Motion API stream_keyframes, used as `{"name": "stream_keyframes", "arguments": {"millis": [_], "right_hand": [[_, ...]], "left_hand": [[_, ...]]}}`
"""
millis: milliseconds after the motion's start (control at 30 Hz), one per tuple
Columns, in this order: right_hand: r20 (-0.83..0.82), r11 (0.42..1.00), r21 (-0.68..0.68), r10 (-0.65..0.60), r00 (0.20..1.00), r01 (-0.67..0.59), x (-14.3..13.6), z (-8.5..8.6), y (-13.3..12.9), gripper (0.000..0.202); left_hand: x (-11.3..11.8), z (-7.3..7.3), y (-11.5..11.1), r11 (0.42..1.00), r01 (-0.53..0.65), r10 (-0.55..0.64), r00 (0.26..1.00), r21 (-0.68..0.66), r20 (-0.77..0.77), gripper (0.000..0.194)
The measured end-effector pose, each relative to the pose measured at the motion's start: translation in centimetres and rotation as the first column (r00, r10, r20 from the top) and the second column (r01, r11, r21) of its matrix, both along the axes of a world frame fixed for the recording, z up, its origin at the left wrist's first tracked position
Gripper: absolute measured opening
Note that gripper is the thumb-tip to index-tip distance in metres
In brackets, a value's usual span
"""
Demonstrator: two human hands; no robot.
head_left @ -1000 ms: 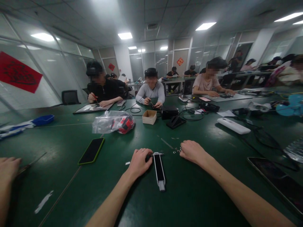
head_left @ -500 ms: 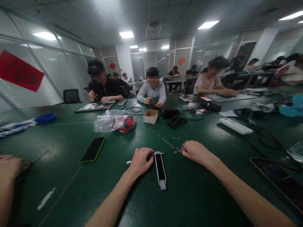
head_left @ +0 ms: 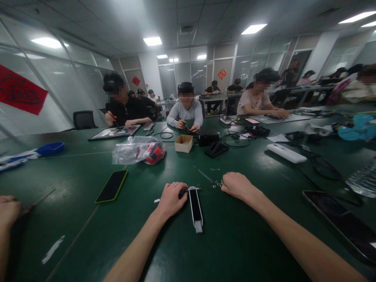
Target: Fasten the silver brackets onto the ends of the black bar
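Note:
My left hand (head_left: pixel 172 197) rests on the green table, fingers curled around the black handle of what looks like a screwdriver (head_left: pixel 182 192). Its thin metal shaft shows just beyond the top end of a slim white device with a long black face (head_left: pixel 195 207). That device lies beside my left hand, a grey piece at its near end. Farther right, my right hand (head_left: pixel 237 186) is closed, fingertips down at a small cluster of shiny metal bits (head_left: pixel 217 184). Whatever is between those fingertips is hidden.
Left of my hands lies a phone in a green case (head_left: pixel 112 186). Ahead are a plastic bag with red parts (head_left: pixel 141 150), a small open box (head_left: pixel 183 143) and a black stand (head_left: pixel 216 149). A large phone (head_left: pixel 337 223) lies right. Another person's hand (head_left: pixel 8 211) holds a screwdriver at left.
The view has shifted slightly, so everything sits a little further left. My hands keep nearly the same places on the table, the right one still at the metal bits.

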State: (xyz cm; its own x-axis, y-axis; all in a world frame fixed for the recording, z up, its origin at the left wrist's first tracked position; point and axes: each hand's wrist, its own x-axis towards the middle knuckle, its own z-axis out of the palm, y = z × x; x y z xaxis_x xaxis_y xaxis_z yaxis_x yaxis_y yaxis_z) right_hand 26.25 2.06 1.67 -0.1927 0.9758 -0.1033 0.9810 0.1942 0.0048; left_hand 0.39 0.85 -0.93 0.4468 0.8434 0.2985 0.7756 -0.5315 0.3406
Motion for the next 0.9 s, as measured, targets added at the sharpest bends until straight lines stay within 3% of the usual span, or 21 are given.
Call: {"name": "stream_keyframes", "arguments": {"millis": [267,600,767,900], "right_hand": [[0.042,0.998,0.038,0.043,0.998,-0.044,0.0,0.3,-0.2,0.023],[-0.027,0.991,0.097,0.097,0.995,-0.093,1.3,0.5,0.1,0.022],[-0.168,0.963,0.186,0.227,0.959,-0.195,0.5,0.2,-0.1,0.020],[-0.114,0.931,0.180,0.342,0.933,-0.319,-0.3,-0.6,0.0,0.021]], "left_hand": [[0.0,0.0,0.0,1.000,-0.001,0.001,1.000,0.008,0.006,0.015],[0.0,0.2,-0.1,1.000,-0.006,0.006,1.000,-0.018,0.000,0.016],[0.0,0.2,-0.2,1.000,-0.001,0.001,1.000,-0.018,0.002,0.016],[0.0,0.2,-0.1,1.000,-0.002,0.002,1.000,-0.008,0.003,0.016]]}}
